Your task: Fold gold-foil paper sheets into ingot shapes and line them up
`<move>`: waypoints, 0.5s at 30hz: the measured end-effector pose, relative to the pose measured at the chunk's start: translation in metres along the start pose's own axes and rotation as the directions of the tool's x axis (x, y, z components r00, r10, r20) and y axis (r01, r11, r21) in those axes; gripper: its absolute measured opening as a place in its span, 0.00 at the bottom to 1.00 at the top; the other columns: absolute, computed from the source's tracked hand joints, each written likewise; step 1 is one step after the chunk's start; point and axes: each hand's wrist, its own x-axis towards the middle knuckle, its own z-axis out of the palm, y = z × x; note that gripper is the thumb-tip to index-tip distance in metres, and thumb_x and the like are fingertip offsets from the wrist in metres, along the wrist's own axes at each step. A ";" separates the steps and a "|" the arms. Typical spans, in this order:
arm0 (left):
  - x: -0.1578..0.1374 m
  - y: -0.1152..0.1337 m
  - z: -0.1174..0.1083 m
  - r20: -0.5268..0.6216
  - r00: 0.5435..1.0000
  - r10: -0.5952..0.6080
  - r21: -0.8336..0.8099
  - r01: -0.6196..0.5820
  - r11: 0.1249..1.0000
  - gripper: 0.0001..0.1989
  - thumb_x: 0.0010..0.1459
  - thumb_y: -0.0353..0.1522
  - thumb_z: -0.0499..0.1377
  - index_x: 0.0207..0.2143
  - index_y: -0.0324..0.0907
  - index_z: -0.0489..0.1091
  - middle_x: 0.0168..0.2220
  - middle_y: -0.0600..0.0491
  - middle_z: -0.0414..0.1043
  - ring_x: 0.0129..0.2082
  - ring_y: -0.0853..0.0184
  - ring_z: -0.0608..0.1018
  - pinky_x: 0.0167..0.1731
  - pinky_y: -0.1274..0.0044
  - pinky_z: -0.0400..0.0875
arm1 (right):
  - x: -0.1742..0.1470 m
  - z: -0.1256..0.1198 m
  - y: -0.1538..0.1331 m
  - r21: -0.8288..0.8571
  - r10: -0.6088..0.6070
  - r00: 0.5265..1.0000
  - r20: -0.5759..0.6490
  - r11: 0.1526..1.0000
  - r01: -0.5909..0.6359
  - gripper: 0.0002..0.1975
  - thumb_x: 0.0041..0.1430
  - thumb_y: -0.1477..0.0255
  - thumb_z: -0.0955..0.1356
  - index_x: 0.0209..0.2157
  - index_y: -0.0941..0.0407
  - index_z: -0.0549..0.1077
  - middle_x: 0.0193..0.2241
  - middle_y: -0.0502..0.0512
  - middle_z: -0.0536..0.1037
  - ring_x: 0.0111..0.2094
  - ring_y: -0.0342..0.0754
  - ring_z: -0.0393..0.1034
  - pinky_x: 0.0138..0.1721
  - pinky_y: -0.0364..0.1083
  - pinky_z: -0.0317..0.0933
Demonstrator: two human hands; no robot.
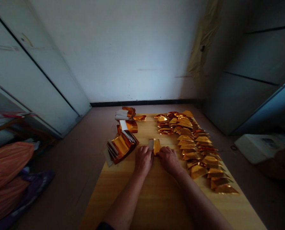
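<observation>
On the wooden table, a small sheet of gold foil paper (156,146) lies partly folded, with a pale strip along its left side. My left hand (143,158) is closed at the sheet's lower left edge, fingers curled. From the other side, my right hand (169,159) pinches the lower right corner. Stacks of flat gold foil paper (121,145) lie beyond my left hand, their pale backs showing at the ends. To the right of my right hand stand rows of folded gold foil pieces (189,149), overlapping one another.
The light wooden table (118,185) reaches almost to the far white wall (133,57). Grey cabinets (259,64) rise on the right, above a white box (255,148) on the floor. Orange cloth (10,169) lies at the left.
</observation>
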 end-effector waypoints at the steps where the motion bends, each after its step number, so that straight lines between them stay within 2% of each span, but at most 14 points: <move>1: 0.000 -0.001 0.002 0.011 1.000 0.013 -0.013 -0.013 1.000 0.07 0.58 0.28 0.55 0.33 0.42 0.73 0.37 0.49 0.72 0.41 0.61 0.71 0.43 0.67 0.65 | 0.000 0.001 0.000 0.000 -0.009 1.000 -0.012 1.000 0.009 0.11 0.62 0.72 0.62 0.39 0.50 0.76 0.44 0.55 0.73 0.46 0.50 0.62 0.42 0.47 0.52; 5: -0.001 -0.002 0.004 0.027 0.997 0.069 -0.075 -0.067 0.995 0.10 0.56 0.23 0.53 0.34 0.42 0.73 0.36 0.49 0.73 0.40 0.62 0.72 0.41 0.70 0.65 | 0.003 0.007 0.002 0.024 -0.073 0.996 -0.046 0.997 0.074 0.11 0.62 0.74 0.62 0.40 0.52 0.75 0.53 0.54 0.70 0.52 0.50 0.60 0.48 0.49 0.51; 15: -0.013 -0.003 -0.010 0.054 0.990 0.129 -0.066 -0.125 0.990 0.17 0.54 0.25 0.56 0.45 0.48 0.70 0.46 0.50 0.73 0.47 0.61 0.71 0.46 0.64 0.60 | 0.007 0.006 0.006 0.066 -0.067 0.997 -0.028 0.995 0.068 0.12 0.61 0.76 0.62 0.43 0.53 0.73 0.48 0.56 0.75 0.50 0.50 0.63 0.49 0.49 0.51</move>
